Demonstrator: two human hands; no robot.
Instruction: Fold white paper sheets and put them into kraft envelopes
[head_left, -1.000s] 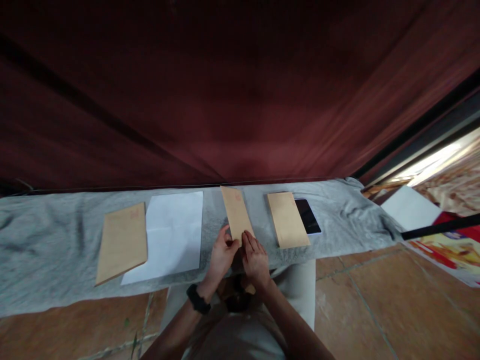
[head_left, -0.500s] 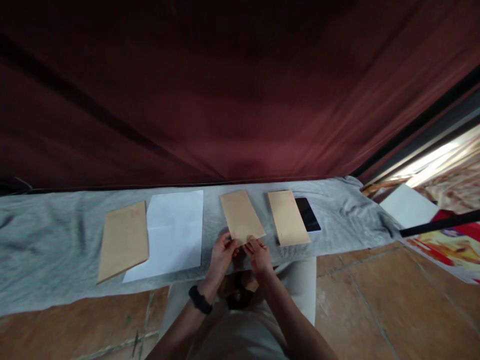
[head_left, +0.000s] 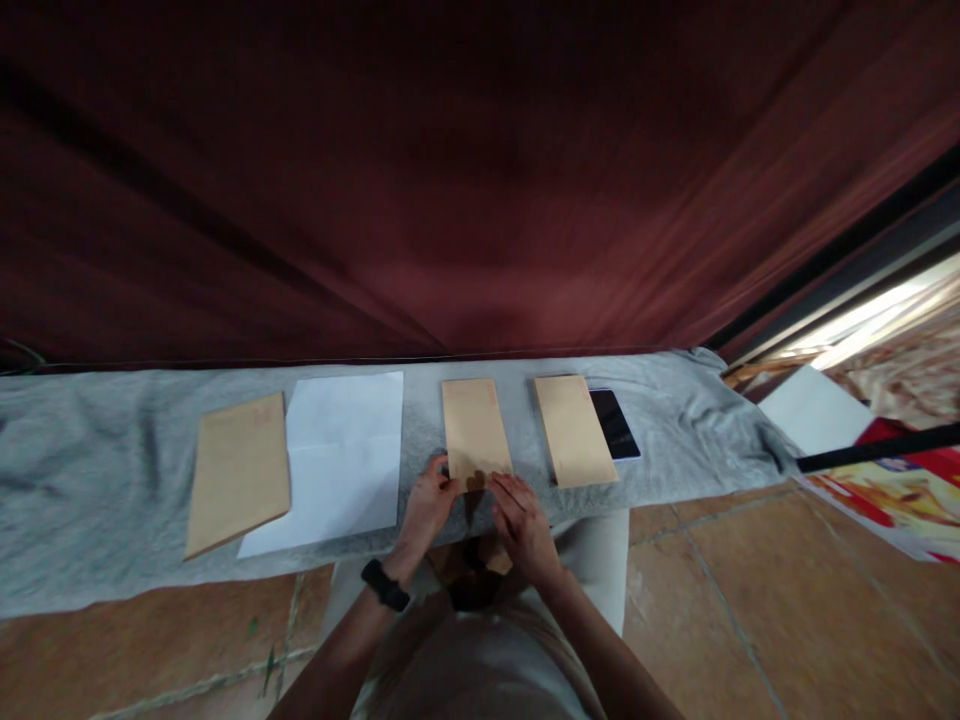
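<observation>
Middle envelope [head_left: 475, 432] lies flat on the grey cloth [head_left: 97, 470], directly ahead of both our hands. We rest the left hand [head_left: 427, 503] at its near left corner, fingers curled, fingertips touching the near edge. We hold the right hand [head_left: 523, 515] just short of its near right corner, fingers extended and loosely together; whether they touch the paper, we cannot tell. Neither hand pinches or lifts the envelope. A black wristband [head_left: 385, 584] sits on our left wrist.

To the right of the right hand, a second brown envelope [head_left: 574, 430] lies flat, well clear of the middle one, and it overlaps the left edge of a dark phone [head_left: 615, 424]. To the left of the left hand lies a white sheet [head_left: 334, 460], and beyond it a third brown envelope [head_left: 238, 470] overlaps that sheet's left edge. A dark red curtain [head_left: 450, 170] hangs behind the cloth. Brown floor tiles [head_left: 750, 600] lie at the near side, below our hands. Far to the right lies another white sheet [head_left: 814, 410].
</observation>
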